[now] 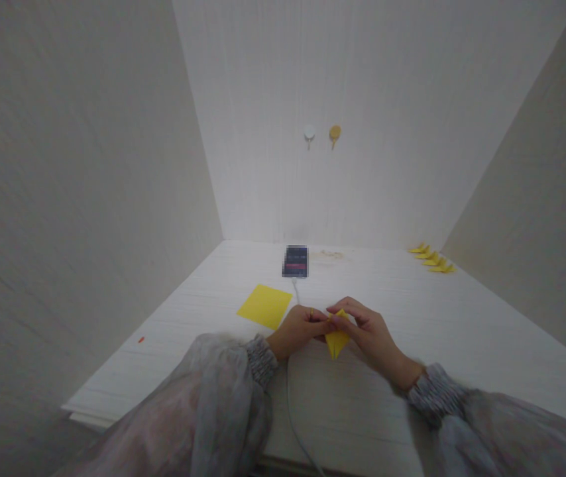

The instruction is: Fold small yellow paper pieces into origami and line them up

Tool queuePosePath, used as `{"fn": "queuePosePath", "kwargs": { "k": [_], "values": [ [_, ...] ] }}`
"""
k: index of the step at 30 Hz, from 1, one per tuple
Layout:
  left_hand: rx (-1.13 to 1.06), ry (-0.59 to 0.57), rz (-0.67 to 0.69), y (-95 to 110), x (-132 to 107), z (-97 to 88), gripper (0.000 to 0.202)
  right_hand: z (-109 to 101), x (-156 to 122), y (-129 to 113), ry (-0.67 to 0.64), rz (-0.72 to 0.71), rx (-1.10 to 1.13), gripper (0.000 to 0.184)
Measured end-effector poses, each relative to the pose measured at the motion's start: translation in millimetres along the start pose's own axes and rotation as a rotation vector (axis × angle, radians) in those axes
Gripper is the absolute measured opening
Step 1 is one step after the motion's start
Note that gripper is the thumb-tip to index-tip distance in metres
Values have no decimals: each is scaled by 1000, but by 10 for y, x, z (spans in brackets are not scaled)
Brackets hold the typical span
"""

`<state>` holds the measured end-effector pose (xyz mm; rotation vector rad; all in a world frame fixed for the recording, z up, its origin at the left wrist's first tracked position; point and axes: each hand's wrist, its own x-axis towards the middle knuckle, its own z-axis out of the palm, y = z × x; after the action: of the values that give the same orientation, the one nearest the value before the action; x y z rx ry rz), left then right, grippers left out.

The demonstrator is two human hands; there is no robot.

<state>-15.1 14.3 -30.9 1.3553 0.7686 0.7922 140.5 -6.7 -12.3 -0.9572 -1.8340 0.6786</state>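
Note:
A small folded piece of yellow paper (337, 344) is held between my two hands above the table's front part. My left hand (300, 329) pinches its left edge, with a ring on one finger. From the right, my right hand (370, 331) grips the upper part between thumb and fingers. The folded paper narrows downward to a split point. Fingers cover part of its top. Just left of my left hand, a flat yellow paper square (265, 305) lies on the table.
A phone (295, 262) lies by the back wall, with a white cable (290, 404) running to the front edge. Several folded yellow paper figures (433, 259) line the back right corner. Two hooks (309, 134) are on the wall. A small orange bit (141, 340) lies at left.

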Motion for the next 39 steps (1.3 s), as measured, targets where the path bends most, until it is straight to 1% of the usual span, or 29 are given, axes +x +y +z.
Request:
{"fn": "queuePosePath", "kwargs": {
  "k": [3, 10, 23, 30, 32, 36, 39],
  "values": [
    [-11, 4, -15, 6, -2, -3, 30, -2, -3, 13, 28, -3, 8, 16],
    [-12, 16, -62, 45, -8, 10, 28, -3, -14, 46, 14, 31, 58, 18],
    [3, 28, -59, 44, 11, -9, 24, -4, 6, 11, 36, 23, 37, 22],
    [20, 34, -71, 19, 14, -14, 24, -5, 20, -18, 110, 35, 17, 30],
    [21, 41, -61, 16, 15, -14, 25, 0, 27, -11, 95, 37, 23, 27],
    [5, 34, -32, 8, 29, -15, 28, 15, 39, 21, 39, 41, -25, 12],
    [0, 39, -35, -10, 39, -18, 28, 20, 42, 42, 10, 56, -27, 11]
  ]
}}
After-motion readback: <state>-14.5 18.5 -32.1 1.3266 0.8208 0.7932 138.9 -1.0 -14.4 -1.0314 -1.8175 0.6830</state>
